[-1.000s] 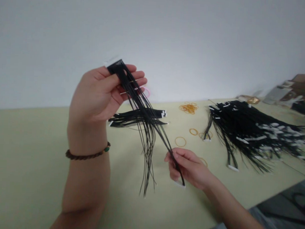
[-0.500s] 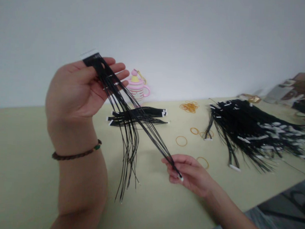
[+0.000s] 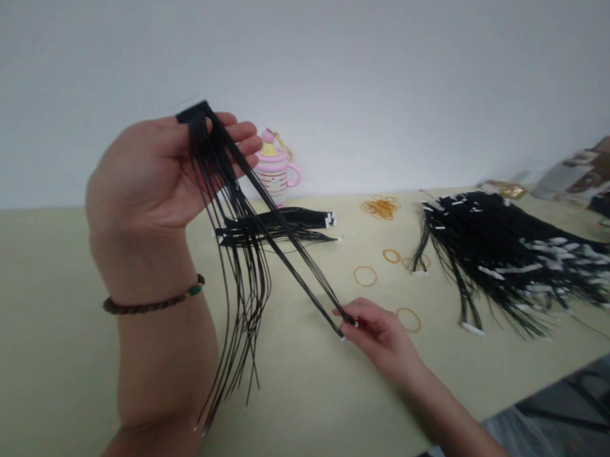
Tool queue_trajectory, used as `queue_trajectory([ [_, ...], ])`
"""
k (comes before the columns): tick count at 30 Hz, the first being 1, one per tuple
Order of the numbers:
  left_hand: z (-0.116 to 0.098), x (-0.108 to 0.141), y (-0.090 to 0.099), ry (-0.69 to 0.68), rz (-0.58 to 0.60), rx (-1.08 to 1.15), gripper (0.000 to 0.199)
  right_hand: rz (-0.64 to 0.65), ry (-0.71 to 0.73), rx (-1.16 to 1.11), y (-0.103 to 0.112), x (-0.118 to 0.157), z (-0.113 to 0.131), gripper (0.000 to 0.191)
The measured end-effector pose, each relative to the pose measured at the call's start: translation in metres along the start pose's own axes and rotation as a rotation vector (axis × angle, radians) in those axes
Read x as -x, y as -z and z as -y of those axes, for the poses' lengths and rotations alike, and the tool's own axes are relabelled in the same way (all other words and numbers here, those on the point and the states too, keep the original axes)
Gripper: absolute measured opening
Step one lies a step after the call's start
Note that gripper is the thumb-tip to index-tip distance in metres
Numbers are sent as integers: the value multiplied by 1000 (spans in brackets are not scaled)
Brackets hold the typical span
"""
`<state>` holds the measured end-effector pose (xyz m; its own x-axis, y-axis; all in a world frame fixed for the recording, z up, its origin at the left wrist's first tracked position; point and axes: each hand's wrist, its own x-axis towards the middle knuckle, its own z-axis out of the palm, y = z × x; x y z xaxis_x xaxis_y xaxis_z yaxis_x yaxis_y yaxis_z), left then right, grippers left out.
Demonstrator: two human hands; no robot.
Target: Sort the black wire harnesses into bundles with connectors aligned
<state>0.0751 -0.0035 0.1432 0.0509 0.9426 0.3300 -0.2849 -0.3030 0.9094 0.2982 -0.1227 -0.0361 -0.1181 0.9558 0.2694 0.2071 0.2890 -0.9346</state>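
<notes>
Pale-yellow tabletop [image 3: 299, 401] along whitish wall [image 3: 390, 91]; black wires [image 3: 231, 179] held above.

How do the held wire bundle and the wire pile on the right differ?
The wire bundle is held up by the left hand and right hand; the wire pile lies on the table. The bundle is small, its strands spread; the pile is bigger and densely packed. Both have black wires and white ends.

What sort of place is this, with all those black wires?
Probably a small workshop, though I can't be sure. The clues are the big pile of black wires with white ends, the heap of yellowish rubber bands, and the wire bundle held by the left hand and right hand.
</notes>
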Motion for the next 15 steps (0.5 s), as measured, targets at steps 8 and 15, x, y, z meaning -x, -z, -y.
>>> queue_trajectory([
  [8, 1, 1, -1, -7, -2, 17, 13, 60, -72, -54, -2, 3, 5, 17],
  [15, 6, -7, -2, -117, -109, 32, 17, 4, -10, -123, -3, 5, 2, 19],
])
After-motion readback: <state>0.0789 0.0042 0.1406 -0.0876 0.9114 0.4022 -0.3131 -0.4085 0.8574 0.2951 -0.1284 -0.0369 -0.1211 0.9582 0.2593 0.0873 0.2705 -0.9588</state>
